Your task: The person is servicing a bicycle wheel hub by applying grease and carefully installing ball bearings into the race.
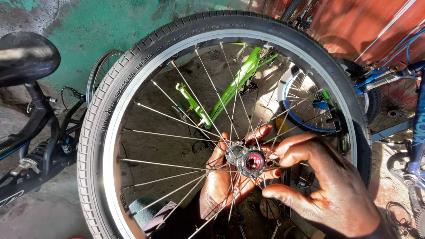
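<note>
Head view: left hand behind the spokes, fingers wrapped round the hub of the bicycle wheel; right hand at 4 o'clock, fingertips pinching the hub's near end. Green frame at 12, black saddle at 10.

We are seeing a black, block-treaded tyre ringing a silver rim with thin silver spokes and a pink-centred metal hub. Behind it, a lime-green frame and a blue frame are showing against green and rust-red walls.
</note>
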